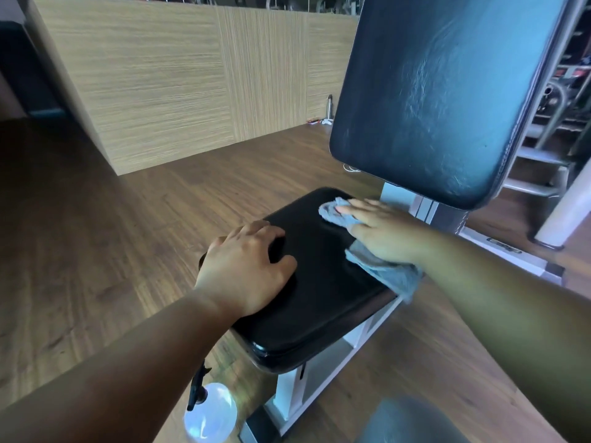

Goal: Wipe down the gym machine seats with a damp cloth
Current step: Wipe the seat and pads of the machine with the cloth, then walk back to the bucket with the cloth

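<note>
We look down on a black padded seat (pixel 319 282) that sits on a white metal frame (pixel 323 369) over a brown wood-look floor (pixel 112 238). Our right hand (pixel 380 231) lies flat on the far right part of the seat, fingers straight and together, pressing a grey cloth (pixel 383 273) against the padding. The cloth shows past the fingertips at the far end and bunches out under the wrist, where a fold hangs over the right edge of the seat. Our left hand (pixel 246 273) rests on the near left part of the seat, its fingers loosely curled over the padding and its thumb spread out to the right; it holds nothing. The two hands are apart, with bare black padding between them.

Behind the seat, on the right, a dark backrest pad (pixel 438 100) rises upright, its surface shiny with pale streaks. On the floor at the near left, just beside the seat's frame, stands a clear spray bottle (pixel 209 410) with a black trigger head. Far across the floor runs a light wood-grain wall (pixel 192 71), and at its foot stands a small metal bottle (pixel 329 105). More grey machine parts crowd the far right, too blurred to tell apart.
</note>
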Demonstrator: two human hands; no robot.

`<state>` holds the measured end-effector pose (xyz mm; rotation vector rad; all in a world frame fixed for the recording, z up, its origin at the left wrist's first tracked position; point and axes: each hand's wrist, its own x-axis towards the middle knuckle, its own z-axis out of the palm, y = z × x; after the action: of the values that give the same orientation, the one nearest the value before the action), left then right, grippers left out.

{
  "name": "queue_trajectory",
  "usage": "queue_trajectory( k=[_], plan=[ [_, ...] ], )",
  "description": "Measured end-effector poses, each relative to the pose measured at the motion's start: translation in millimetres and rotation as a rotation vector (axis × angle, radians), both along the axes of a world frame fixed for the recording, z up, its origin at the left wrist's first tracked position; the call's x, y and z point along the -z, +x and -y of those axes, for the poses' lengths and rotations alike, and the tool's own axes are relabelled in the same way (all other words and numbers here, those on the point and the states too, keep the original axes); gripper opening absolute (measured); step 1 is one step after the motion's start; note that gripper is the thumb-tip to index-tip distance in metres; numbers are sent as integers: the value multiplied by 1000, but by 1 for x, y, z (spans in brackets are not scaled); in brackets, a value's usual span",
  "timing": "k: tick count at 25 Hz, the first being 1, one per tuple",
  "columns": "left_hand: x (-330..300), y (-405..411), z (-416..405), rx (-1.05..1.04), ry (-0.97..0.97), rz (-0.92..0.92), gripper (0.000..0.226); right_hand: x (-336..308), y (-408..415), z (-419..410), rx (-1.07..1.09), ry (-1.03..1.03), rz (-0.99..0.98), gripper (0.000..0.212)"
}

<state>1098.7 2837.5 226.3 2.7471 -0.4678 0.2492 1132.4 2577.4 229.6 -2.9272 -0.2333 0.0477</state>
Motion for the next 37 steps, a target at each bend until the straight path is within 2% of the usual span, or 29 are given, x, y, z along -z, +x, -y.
queue_trajectory(
  k=[4,7,12,18,22,25,28,32,34,37],
  plan=[
    [1,2,0,-15,11,-5,64,-3,49,-34,64,-29,-61,52],
    [-9,-5,3,-24,50,-60,73,-8,50,-37,79,-51,-85,53],
    [-21,-10,7,-32,92,-163,77,-11,-3,-53,-4,10,-57,55],
    [-32,-12,10,-52,153,-309,67,-17,-59,-65,-18,24,-173,73],
    [-36,-14,16,-37,220,-392,66,-27,-73,-63,-10,166,-214,55],
    [-40,-21,19,-44,261,-433,65,-39,-76,-62,74,414,-241,44],
    [-53,-36,17,-26,319,-514,66,-63,-91,-57,225,619,-377,40],
    [-102,-69,16,58,386,-612,39,-106,-130,-40,365,618,-487,29],
    [-134,-87,19,98,400,-670,44,-136,-154,-26,448,645,-515,26],
    [-188,-109,33,185,395,-674,44,-191,-193,1,453,574,-503,26]
  ],
)
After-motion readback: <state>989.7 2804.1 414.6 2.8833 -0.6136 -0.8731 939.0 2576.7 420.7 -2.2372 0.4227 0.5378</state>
